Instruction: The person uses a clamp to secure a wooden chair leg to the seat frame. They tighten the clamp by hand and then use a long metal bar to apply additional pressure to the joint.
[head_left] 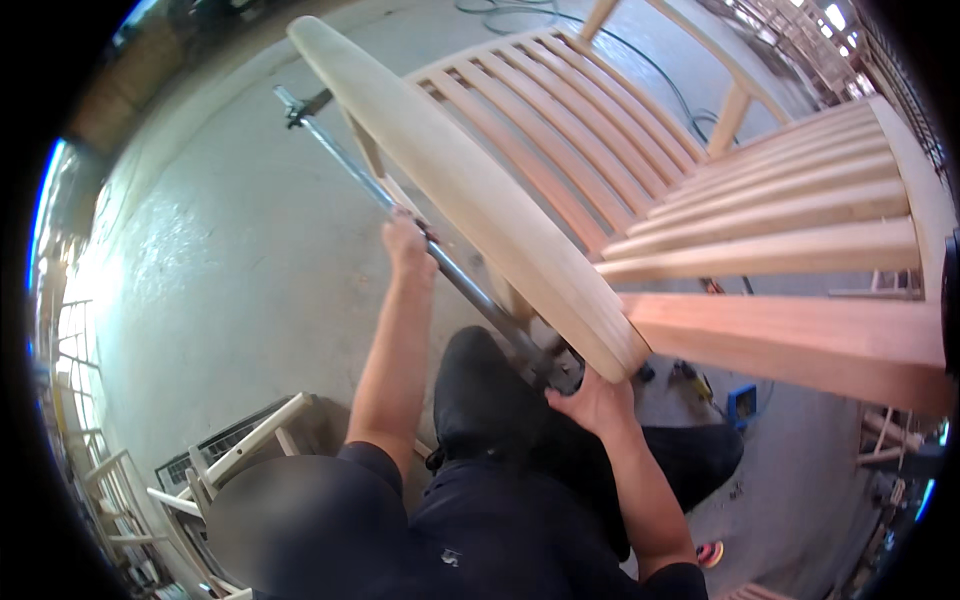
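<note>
Head view, single frame. Person seated or crouched over a concrete floor [230, 250], dark trousers, knee raised in the middle of the frame.

Left hand [408, 245]: fingers closed around the shaft of a long metal bar clamp [420, 235], roughly at mid-length. The bar runs diagonally, its far end [290, 105] toward the upper left, its near end down by the knee.

Right hand [592, 400]: at the near, lower end of the clamp, just under the rounded end of a curved pale wooden rail [470, 190]. Fingers curled, touching the clamp head [555, 368] and the rail tip; whether the grip is fully closed on the clamp head cannot be told, since the fingers are partly hidden.

The rail lies alongside the bar, just right of it, and belongs to a slatted wooden frame [760, 215] of unfinished light wood that fills the upper right. The clamp sits against the frame's left side.

Lower left, on the floor: more pale wooden frame parts [250, 440]. Small blue object [742, 405] on the floor beneath the frame, right of the knee.
</note>
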